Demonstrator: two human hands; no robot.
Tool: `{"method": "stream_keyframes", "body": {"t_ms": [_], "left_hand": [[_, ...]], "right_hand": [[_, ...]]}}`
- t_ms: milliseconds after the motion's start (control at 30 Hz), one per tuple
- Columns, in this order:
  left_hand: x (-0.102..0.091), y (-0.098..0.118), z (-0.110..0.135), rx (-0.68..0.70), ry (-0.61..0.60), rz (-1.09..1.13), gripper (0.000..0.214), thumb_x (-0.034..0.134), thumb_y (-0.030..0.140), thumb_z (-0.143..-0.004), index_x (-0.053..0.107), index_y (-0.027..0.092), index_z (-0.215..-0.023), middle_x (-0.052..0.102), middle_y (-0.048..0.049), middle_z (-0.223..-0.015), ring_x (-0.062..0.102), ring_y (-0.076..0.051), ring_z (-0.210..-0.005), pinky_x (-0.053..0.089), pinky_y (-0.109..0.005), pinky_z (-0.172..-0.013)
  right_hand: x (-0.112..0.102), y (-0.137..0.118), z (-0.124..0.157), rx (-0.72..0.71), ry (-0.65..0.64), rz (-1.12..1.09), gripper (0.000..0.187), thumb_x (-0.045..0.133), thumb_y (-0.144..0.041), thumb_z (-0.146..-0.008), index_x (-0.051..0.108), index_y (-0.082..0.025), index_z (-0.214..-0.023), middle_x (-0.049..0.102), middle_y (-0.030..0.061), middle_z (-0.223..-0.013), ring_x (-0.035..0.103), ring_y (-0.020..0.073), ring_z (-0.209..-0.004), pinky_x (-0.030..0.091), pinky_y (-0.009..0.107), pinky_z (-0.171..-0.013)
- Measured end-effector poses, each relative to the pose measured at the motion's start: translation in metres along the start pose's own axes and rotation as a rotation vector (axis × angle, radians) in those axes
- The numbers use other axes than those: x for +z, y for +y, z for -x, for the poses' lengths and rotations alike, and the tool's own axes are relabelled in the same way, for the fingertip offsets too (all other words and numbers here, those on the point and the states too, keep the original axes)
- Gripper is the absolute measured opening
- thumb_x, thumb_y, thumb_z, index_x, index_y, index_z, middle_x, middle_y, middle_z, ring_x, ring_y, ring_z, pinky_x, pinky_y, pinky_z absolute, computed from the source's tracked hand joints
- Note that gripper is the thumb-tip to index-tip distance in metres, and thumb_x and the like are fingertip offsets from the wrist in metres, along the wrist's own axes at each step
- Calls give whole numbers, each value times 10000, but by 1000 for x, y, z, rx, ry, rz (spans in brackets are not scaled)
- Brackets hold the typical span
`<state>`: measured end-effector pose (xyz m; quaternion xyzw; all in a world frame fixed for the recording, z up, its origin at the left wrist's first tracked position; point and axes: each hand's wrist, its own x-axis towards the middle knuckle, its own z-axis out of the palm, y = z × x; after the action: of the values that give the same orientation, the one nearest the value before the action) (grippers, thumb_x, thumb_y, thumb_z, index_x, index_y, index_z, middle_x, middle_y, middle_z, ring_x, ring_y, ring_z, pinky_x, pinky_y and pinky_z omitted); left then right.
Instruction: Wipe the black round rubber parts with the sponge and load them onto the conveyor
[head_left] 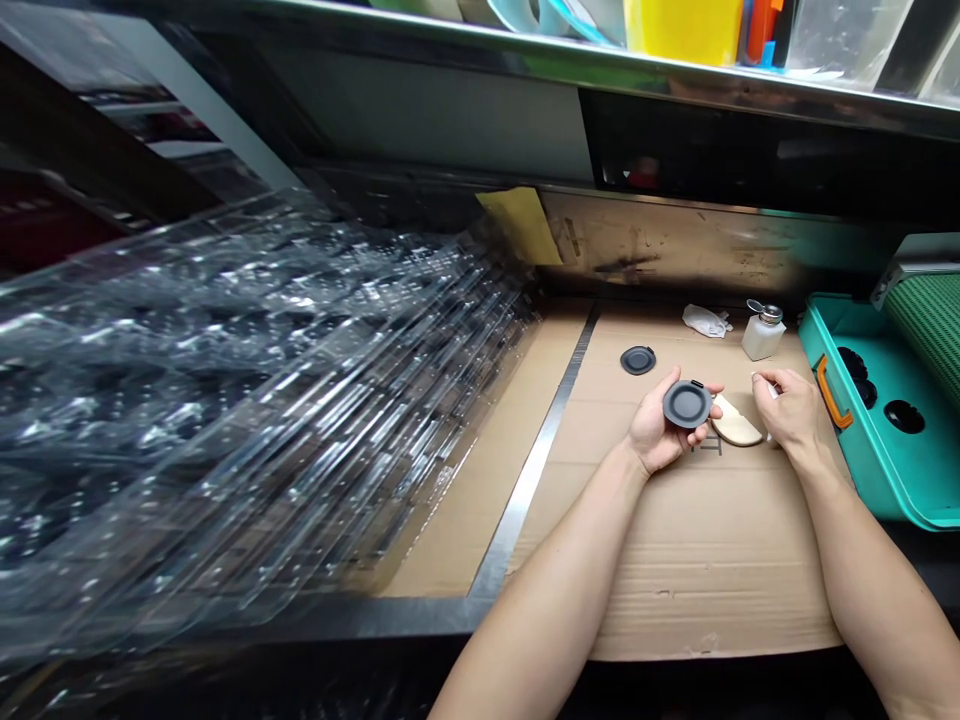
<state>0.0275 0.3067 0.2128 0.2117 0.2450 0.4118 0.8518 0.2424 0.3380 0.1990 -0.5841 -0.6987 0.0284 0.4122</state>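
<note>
My left hand is closed round a dark grey round plastic part, its dished face turned up and a small tab at its rim. Right of it, my right hand has its fingers pinched together, with a bit of something white showing at the fingertips; its kind is unclear. Between the hands a cream-coloured round pad lies on the cardboard, partly covered by the left fingers. A second dark round part rests flat on the cardboard beyond my left hand.
Clear plastic trays are stacked high at left. On the cardboard stand a white dispenser bottle and a crumpled white wipe. At right is a teal bin with several black round parts, beside a green belt. A shelf edge runs overhead.
</note>
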Motion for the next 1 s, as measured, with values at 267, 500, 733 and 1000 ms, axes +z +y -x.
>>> {"method": "stream_keyframes", "body": {"t_ms": [267, 500, 733, 1000], "left_hand": [[2, -17, -9, 582, 260, -453, 747, 895, 458, -641, 519, 152, -1208, 714, -184, -1146, 710, -219, -938, 548, -291, -784], [1, -33, -7, 1124, 451, -1238, 905, 893, 325, -667, 368, 245, -1399, 677, -119, -1270, 632, -244, -1219, 472, -396, -1070], [-1, -31, -8, 1070, 505, -1242, 974, 893, 344, -664, 332, 238, -1453, 690, -118, -1242, 638, -258, -1214, 471, -404, -1068], [2, -28, -5, 957, 483, -1253, 409, 716, 409, -837, 595, 214, -1175, 699, -112, -1161, 650, -242, -1106, 471, -350, -977]], "right_hand": [[2, 15, -2, 63, -48, 81, 278, 525, -351, -879, 756, -198, -864, 739, 68, -862, 658, 210, -803, 445, 292, -741], [-2, 23, -3, 96, -165, 287, 306, 498, -337, -896, 771, -200, -919, 739, 79, -906, 663, 212, -856, 434, 280, -759], [-13, 14, -5, 214, -241, 436, 314, 496, -366, -906, 769, -246, -1001, 739, 76, -1009, 659, 230, -907, 408, 297, -706], [-11, 12, -2, 122, -238, 518, 329, 512, -378, -928, 735, -211, -1101, 702, 119, -1102, 603, 289, -1030, 437, 358, -813]]}}
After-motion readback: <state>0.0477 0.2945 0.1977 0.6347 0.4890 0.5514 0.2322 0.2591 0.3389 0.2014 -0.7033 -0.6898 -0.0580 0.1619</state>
